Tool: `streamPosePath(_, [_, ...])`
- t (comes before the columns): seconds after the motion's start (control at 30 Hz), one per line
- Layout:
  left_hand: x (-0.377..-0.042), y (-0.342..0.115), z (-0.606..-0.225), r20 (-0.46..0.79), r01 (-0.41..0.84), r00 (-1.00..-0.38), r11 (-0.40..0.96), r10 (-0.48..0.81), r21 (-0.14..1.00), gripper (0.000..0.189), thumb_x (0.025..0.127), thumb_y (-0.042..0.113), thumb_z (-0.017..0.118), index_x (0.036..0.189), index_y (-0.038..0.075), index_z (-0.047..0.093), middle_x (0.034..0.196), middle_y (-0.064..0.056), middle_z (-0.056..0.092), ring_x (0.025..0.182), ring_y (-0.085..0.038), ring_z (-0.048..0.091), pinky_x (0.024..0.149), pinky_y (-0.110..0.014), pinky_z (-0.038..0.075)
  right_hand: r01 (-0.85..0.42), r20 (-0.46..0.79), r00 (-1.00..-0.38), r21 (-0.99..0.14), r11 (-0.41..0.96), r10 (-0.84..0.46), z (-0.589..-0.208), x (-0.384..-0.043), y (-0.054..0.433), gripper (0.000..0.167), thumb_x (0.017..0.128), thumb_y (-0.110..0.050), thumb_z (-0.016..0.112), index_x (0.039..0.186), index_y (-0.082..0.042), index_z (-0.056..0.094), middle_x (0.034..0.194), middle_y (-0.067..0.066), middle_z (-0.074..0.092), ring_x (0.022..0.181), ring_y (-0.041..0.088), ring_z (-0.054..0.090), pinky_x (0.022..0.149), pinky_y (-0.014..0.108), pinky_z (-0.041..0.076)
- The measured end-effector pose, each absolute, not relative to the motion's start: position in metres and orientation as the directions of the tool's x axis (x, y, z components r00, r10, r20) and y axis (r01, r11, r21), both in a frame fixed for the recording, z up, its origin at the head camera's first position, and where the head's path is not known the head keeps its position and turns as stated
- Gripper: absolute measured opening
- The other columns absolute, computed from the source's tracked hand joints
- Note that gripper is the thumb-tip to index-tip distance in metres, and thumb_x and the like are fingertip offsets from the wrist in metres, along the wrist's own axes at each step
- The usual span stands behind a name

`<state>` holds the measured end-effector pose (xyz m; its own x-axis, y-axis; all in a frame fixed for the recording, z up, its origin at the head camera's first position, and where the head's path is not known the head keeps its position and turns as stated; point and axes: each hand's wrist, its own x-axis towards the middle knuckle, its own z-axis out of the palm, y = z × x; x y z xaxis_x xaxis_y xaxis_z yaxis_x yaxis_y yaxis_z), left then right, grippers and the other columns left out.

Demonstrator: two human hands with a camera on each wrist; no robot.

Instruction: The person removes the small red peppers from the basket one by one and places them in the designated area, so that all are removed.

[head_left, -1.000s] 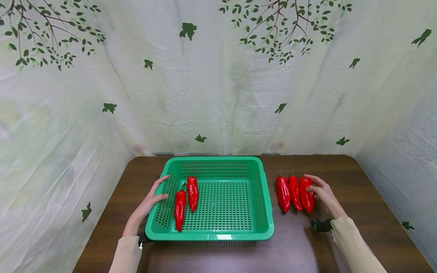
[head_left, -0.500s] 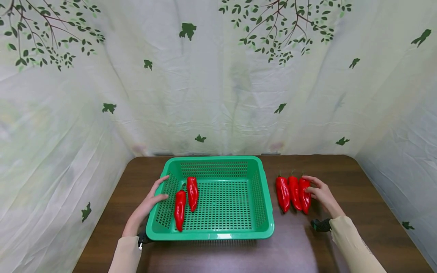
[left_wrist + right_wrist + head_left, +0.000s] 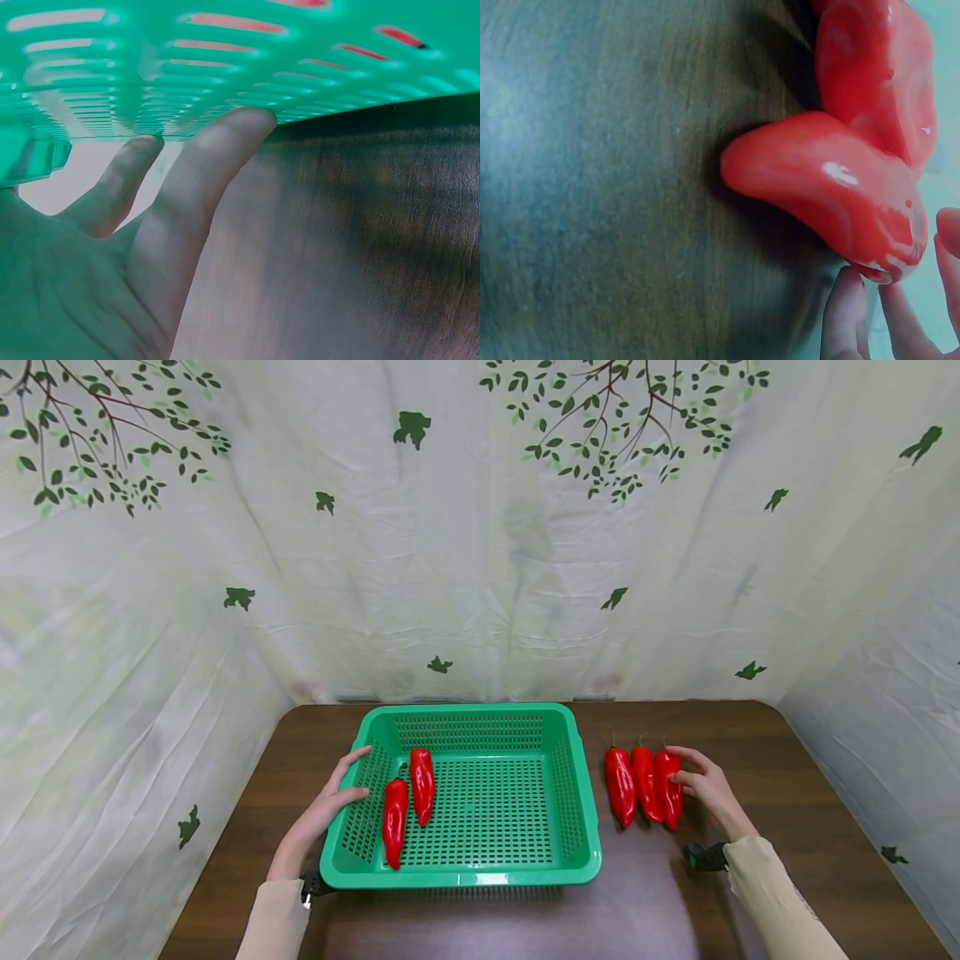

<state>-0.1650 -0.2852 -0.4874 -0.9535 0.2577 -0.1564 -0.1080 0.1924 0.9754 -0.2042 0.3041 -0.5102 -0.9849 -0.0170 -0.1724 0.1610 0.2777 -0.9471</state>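
A green plastic basket (image 3: 465,878) stands on the table with two glossy red peppers, the nearer (image 3: 395,823) and the farther (image 3: 422,787), in its left part. My left hand (image 3: 321,814) holds the basket's left rim, thumb and a finger over it; in the left wrist view other fingers (image 3: 184,199) touch the slotted wall from outside. To the right of the basket, three red peppers lie side by side: left (image 3: 620,787), middle (image 3: 647,783) and right (image 3: 668,802). My right hand (image 3: 708,785) touches the right pepper; fingertips meet its end in the right wrist view.
The brown wooden table (image 3: 517,927) carries everything. White fabric (image 3: 480,568) printed with leaves and branches hangs behind and at both sides. The basket's raised rim (image 3: 587,810) stands between the two groups of peppers.
My right hand has shifted slightly left, and the rightmost pepper has moved left against the middle one. The left hand and basket have stayed almost still.
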Motion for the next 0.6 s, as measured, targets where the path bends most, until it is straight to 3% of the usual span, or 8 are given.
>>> streamPosePath(0.2, [-0.165,-0.284,-0.487,-0.167,-0.118,-0.953,0.202,0.252,0.972,0.067,0.095,0.016,0.049,0.151,0.026,0.014,0.153,-0.017,0.007,0.13,-0.049,0.024,0.088,-0.052,0.049,0.157,-0.16,-0.987,-0.944,0.291,0.013,-0.506,-0.202,0.306,0.049,0.095,-0.004,0.046,0.142,0.004,0.035,0.145,0.028,0.031,0.106,0.022,0.051,0.082,0.021,0.049])
streamPosePath(0.4, [-0.166,-0.285,-0.487,-0.165,-0.112,-0.953,0.212,0.255,0.971,0.067,0.095,0.016,0.049,0.151,0.025,0.014,0.153,-0.017,0.007,0.13,-0.05,0.024,0.087,-0.052,0.049,0.121,-0.116,-0.993,-0.954,0.274,0.033,-0.499,-0.2,0.307,0.047,0.096,-0.003,0.044,0.141,0.006,0.035,0.144,0.028,0.032,0.093,0.007,0.055,0.088,0.028,0.05])
streamPosePath(0.6, [-0.166,-0.286,-0.488,-0.156,-0.102,-0.954,0.215,0.256,0.971,0.066,0.096,0.016,0.048,0.151,0.025,0.014,0.152,-0.017,0.007,0.129,-0.05,0.026,0.087,-0.052,0.049,0.088,-0.086,-0.996,-0.956,0.28,0.018,-0.489,-0.198,0.303,0.046,0.099,-0.008,0.043,0.142,0.005,0.034,0.143,0.028,0.032,0.096,0.013,0.055,0.091,0.032,0.049])
